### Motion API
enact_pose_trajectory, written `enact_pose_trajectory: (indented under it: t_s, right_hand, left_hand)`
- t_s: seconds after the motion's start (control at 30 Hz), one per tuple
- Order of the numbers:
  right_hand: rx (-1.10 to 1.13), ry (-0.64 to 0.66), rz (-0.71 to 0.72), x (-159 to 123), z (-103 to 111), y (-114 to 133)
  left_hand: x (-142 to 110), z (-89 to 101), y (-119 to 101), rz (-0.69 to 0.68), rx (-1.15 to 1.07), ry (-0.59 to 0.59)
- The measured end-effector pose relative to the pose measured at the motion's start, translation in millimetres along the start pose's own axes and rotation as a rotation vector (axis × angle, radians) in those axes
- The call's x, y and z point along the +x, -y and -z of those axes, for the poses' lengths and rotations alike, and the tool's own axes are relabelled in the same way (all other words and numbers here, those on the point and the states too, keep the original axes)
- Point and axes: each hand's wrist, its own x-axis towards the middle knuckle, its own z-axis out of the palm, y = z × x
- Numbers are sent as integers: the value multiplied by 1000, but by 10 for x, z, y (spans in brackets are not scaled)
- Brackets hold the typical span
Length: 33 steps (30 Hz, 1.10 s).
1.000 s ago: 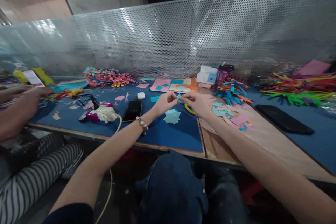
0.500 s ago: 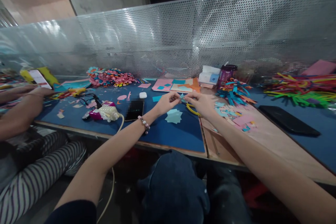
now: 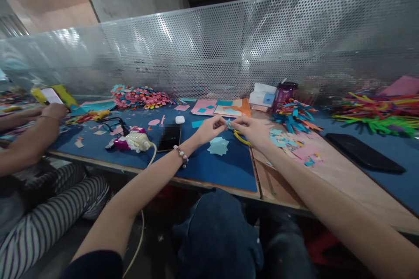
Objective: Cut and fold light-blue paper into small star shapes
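Note:
My left hand [image 3: 211, 128] and my right hand [image 3: 251, 130] meet over the blue mat [image 3: 209, 163], both pinched on a small light-blue paper piece [image 3: 228, 123] held between their fingertips. A light-blue star-shaped paper cutout [image 3: 218, 145] lies flat on the mat just below my hands. Yellow-handled scissors [image 3: 241, 138] lie under my right hand. A bead bracelet sits on my left wrist.
A dark phone [image 3: 169, 137], a white earbud case [image 3: 179, 119] and a glue gun [image 3: 132, 141] with its cord lie left of my hands. Coloured paper sheets [image 3: 216, 107], paper flowers [image 3: 140, 96] and paper strips [image 3: 379, 113] line the back. Another person's arm [image 3: 29, 139] rests at far left. A black case [image 3: 365, 153] lies right.
My hands have drawn slightly closer together on the small paper piece; the view has shifted a little. Nothing else on the table has moved.

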Motion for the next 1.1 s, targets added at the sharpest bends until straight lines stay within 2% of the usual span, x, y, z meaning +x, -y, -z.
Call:
enact_pose_trajectory:
  t_s: [0.2,0.57,0.7,0.83,0.97,1.1]
  right_hand:
    - [62,21,23,21,-52,-142]
    - [5,21,83,6,-64,-75]
    - [-27,38,114,21,-56,-78]
    - [-50,-9,92,21,-37,-43]
    - [-94,-12,55,8,-17,-21]
    - [-40,24,52,11,-25,-48]
  left_hand:
    - [0,-6,-4,21,-3,9]
    - [21,10,84,30,113,39]
    - [23,15,30,123,-86,54]
    - [24,32,-8,236,-226,5]
    - [34,40,14,253,-275,-32]
    - [37,31,34,264,-307,-22]
